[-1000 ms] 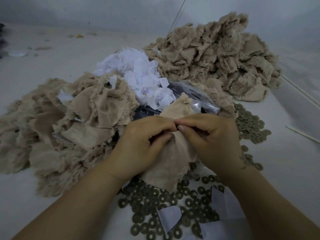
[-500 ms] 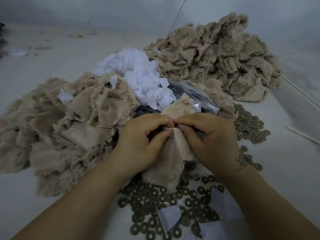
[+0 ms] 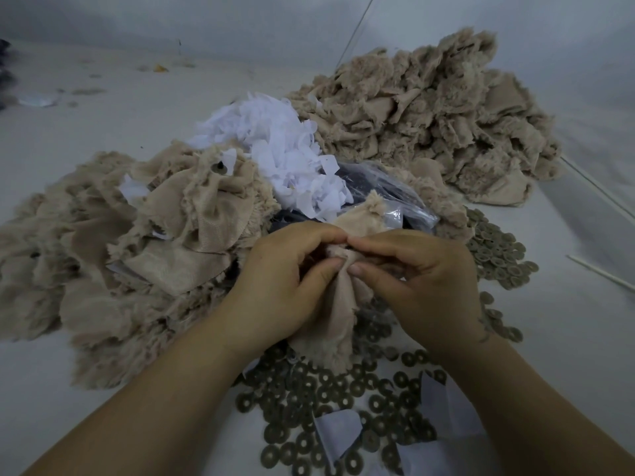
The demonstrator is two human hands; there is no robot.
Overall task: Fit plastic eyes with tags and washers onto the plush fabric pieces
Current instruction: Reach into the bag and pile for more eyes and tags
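- Your left hand (image 3: 278, 286) and right hand (image 3: 422, 280) both pinch the same beige plush fabric piece (image 3: 330, 324), fingertips meeting at its bunched top, above the near middle of the pale grey surface (image 3: 68, 407).
- Dark olive ring-shaped washers (image 3: 309, 400) lie scattered beneath it, toward the near edge.
- The heap of white paper tags (image 3: 275, 156) sits behind your hands, touching a clear plastic bag of dark parts (image 3: 388, 197).
- 2 beige plush heaps flank them: 1 at the left (image 3: 103, 235), 1 toward the far right (image 3: 429, 121).
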